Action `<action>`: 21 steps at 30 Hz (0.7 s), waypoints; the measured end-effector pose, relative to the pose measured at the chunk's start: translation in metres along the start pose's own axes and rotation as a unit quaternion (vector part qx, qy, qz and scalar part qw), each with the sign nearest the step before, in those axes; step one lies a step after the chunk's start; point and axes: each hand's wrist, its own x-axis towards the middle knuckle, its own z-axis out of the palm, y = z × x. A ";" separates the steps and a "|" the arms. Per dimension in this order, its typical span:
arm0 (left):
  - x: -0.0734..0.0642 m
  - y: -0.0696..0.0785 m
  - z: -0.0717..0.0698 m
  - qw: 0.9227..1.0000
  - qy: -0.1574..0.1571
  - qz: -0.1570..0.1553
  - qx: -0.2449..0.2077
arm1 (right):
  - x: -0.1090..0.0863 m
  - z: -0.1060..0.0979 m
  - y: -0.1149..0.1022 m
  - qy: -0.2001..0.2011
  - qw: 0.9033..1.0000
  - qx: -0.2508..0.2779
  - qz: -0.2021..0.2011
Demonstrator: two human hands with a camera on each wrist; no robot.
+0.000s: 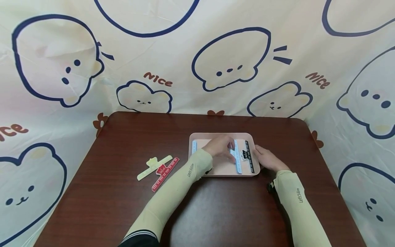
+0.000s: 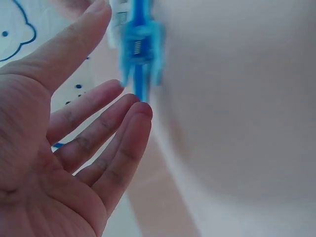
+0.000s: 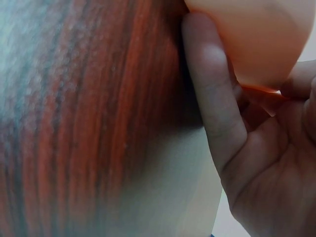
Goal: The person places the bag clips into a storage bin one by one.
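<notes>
A pale pink tray (image 1: 217, 169) lies on the table. My left hand (image 1: 219, 146) is over it, beside a light blue ruler clip (image 1: 238, 161). In the left wrist view, that clip's spring part (image 2: 141, 47) shows just beyond the spread fingers and thumb, with nothing gripped between them. To its right in the tray sits a black ruler clip (image 1: 249, 159). Another blue ruler clip (image 1: 194, 146) lies by the tray's left wall, partly seen. My right hand (image 1: 271, 159) holds the tray's right edge; the right wrist view shows fingers and thumb about the tray wall (image 3: 261, 44).
Left of the tray, a pale yellow ruler clip (image 1: 154, 167) and a red ruler clip (image 1: 165, 174) lie close together on the dark brown table (image 1: 216, 212). A cream curtain (image 1: 182, 55) with blue-outlined cartoon faces hangs behind the table and at its sides.
</notes>
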 end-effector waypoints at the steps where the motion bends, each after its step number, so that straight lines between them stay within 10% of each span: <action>1: -0.001 0.001 -0.002 1.000 0.002 0.000 -0.002 | 0.000 0.000 0.000 0.000 1.000 0.000 0.000; 21: -0.066 -0.018 -0.063 0.982 0.053 0.022 0.180 | -0.001 0.000 0.001 0.002 1.000 -0.005 0.000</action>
